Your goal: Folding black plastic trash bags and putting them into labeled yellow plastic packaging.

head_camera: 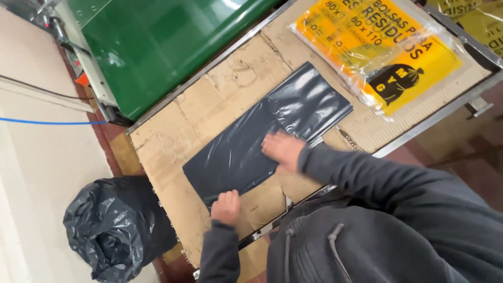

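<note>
At the far left, a stuffed black bin bag (118, 226) sat on the floor beside the tabletop (173, 136), its mouth loosely open. Above it, a green machine housing (157, 42) ran along the tabletop's far edge. The tabletop itself was covered with worn, torn cardboard.

In the middle lay a flat, folded black plastic bag (267, 133), stretched diagonally across the cardboard. The left hand (226, 206) rested on its near lower corner, fingers curled loosely down on the plastic; whether it pinched the film or only pinned it could not be told. The right hand (283, 150) lay open and flat on the bag's middle, palm down, blurred as if sliding. The step looked like smoothing or folding the bag flat; the next move would likely call for keeping the corner anchored while the flat hand pressed the air out along the film.

Both forearms, in dark grey sleeves, reached forward from the body, the right one crossing in from the right at a shallow angle.

At the far right lay a yellow printed pack of bags (387, 50) in clear wrap, well apart from the hands.
</note>
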